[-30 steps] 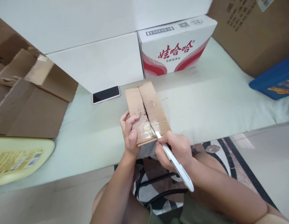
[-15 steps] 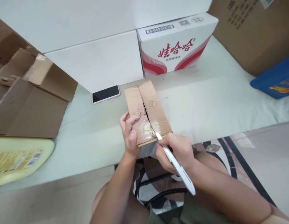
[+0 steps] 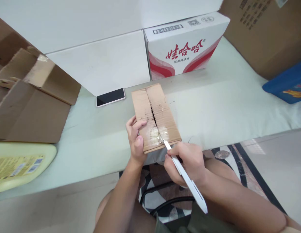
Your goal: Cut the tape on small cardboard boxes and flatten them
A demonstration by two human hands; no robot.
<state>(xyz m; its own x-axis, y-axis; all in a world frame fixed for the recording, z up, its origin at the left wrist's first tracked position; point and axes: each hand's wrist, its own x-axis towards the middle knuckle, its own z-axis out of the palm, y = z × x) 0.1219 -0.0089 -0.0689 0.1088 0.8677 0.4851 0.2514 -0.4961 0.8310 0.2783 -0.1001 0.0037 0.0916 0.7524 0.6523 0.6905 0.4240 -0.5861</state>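
Observation:
A small brown cardboard box lies near the front edge of the cloth-covered table, a dark slit running along its middle seam. Shiny clear tape covers the seam's near end. My left hand is closed around the box's left side, thumb and fingers pressed on it. In my right hand is a white utility knife, its handle slanting down to the right. The knife's thin blade touches the seam at the taped end. Part of the right-hand fingers is hidden behind the handle.
Behind the box lies a phone. A white and red carton and a white panel stand at the back. Cardboard boxes and a yellow bottle are left; a blue container is right.
My right hand and the knife have shifted slightly right and toward me, the blade still at the taped seam. The box has moved a little right; my left hand keeps its hold.

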